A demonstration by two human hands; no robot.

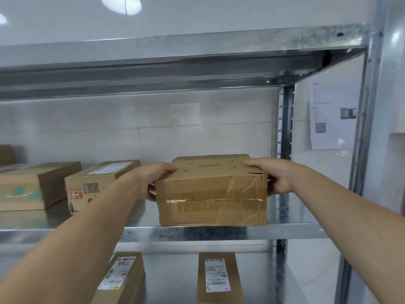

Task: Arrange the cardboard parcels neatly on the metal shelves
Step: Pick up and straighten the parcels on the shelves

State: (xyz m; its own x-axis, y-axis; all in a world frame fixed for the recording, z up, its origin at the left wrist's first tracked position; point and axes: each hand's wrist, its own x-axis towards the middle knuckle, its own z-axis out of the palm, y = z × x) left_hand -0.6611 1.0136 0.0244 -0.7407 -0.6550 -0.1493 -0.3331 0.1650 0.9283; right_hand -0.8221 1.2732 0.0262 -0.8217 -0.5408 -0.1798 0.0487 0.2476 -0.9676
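Now both hands clasp one parcel

Arms stretched forward, the left hand (153,181) and right hand (278,176) grip opposite ends of the taped parcel (211,189), thumbs on top. It rests at the front edge of the metal shelf (285,229). Six parcels show: beside it the QR-code parcel (96,183), green-printed parcel (26,189) and half-seen corner parcel (6,153); below, the lower left parcel (122,279) and lower right parcel (219,279).

Handwritten 77-something on lower-left parcel (122,281) label, QR codes on wall notice (331,128) and red-printed parcel (92,189) — rest unreadable.
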